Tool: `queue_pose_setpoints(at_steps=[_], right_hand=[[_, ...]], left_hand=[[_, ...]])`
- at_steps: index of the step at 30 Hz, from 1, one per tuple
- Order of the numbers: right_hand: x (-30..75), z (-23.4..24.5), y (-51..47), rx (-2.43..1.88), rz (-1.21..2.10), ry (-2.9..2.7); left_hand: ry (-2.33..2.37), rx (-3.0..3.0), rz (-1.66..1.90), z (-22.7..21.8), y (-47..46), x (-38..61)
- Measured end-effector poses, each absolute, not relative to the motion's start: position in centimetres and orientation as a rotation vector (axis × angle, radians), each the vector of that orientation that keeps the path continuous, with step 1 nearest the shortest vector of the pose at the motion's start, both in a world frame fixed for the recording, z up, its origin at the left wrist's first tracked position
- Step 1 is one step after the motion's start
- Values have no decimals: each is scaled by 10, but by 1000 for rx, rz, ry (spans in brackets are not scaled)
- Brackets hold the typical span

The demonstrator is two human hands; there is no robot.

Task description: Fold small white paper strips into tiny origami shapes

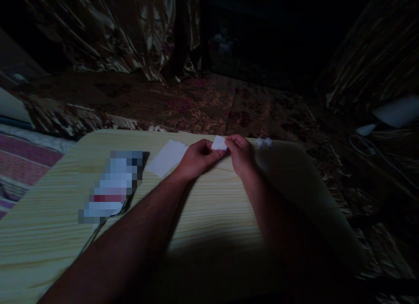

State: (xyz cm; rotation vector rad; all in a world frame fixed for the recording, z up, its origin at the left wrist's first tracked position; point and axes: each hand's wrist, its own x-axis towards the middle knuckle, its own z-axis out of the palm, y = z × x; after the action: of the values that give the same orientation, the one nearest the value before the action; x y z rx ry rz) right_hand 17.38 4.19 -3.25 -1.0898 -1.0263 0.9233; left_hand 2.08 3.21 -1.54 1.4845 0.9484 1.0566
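Between my two hands, near the far edge of the table, is a small folded piece of white paper (pixel 219 142). My left hand (pixel 198 158) grips it from the left, thumb along its lower edge. From the right, the fingers of my right hand (pixel 240 152) pinch its right corner. Just left of my left hand lie flat white paper sheets (pixel 166 157). Beyond my right hand, by the far edge, sit small folded white paper pieces (pixel 264 142) with pointed shapes.
A pale wood-grain table (pixel 212 212) spans the front. On its left lies a pixelated flat device (pixel 113 184) with a cable (pixel 88 243) running toward me. Patterned cloth (pixel 209 101) and curtains (pixel 140 29) stand behind. A white lamp-like object (pixel 397 112) and a cord are at right.
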Motion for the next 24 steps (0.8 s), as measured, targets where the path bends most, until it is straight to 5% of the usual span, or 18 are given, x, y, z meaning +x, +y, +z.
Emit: queue_pose_setpoints(at_steps=[11,24], right_hand=[[168,-26,33,-1179,956,-1333],[165,-19,28,-1133,1017,-1359]], left_hand=[[1093,1282,1344,-21,38,19],[1044,1319,1230,-20,36,17]])
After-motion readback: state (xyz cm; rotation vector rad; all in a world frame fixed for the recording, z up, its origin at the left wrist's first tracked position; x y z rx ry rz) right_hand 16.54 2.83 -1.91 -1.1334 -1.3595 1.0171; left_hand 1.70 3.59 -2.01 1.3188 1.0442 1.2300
